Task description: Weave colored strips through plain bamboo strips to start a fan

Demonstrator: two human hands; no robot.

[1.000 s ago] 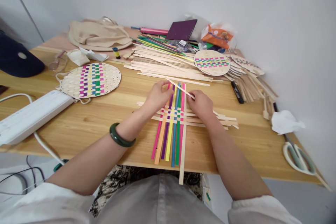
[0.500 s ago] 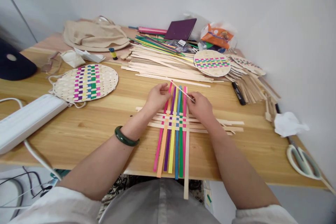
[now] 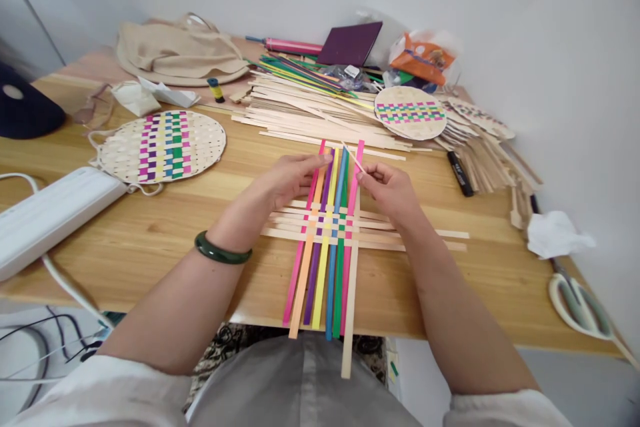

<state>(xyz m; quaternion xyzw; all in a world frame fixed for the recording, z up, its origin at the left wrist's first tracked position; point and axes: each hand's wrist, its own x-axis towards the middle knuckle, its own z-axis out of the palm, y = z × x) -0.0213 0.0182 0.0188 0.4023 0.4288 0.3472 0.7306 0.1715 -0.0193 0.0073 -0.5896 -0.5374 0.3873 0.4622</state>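
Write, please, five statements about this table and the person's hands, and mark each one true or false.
1. The right hand holds a narrow pale strip. True.
2. A green bangle is worn on the right arm. False: the green bangle is on the left arm.
3. Crosswise pale strips cross the coloured strips. True.
4. The scissors lie beside the power strip. False: the scissors are at the right, the power strip at the left.
5. A black marker lies right of the right hand. True.

Pale sleeves, grey front (centre-seamed), dark green bangle.
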